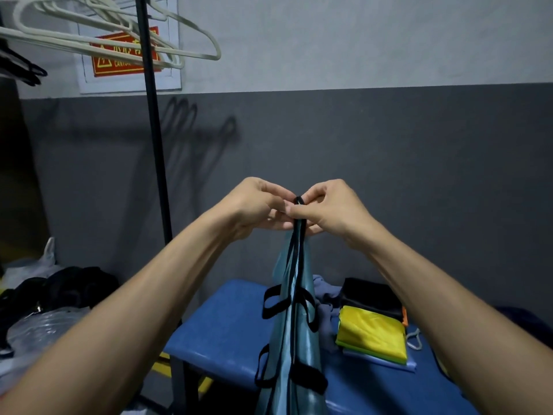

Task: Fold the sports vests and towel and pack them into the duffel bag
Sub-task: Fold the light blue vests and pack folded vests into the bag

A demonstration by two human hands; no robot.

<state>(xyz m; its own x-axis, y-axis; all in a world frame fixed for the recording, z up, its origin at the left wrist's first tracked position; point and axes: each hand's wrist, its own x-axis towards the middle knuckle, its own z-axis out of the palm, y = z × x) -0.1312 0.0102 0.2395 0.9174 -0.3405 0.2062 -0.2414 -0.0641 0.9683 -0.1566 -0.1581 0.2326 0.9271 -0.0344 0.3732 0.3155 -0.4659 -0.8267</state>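
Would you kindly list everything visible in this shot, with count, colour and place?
Sports vest: one, light blue with black trim, hanging from both hands above the bench.
Folded vests: a stack, yellow on top, pale blue beneath, right side of bench.
Black folded item: one, behind the stack.
Grey cloth: one, crumpled, mid bench.
Bench: one, blue.
Hangers: several, white, top left.
Rack pole: one, black.
Warning sign: one, red, on wall.
Bags: black and clear plastic, lower left.
Left hand, right hand: pinching the vest's straps.
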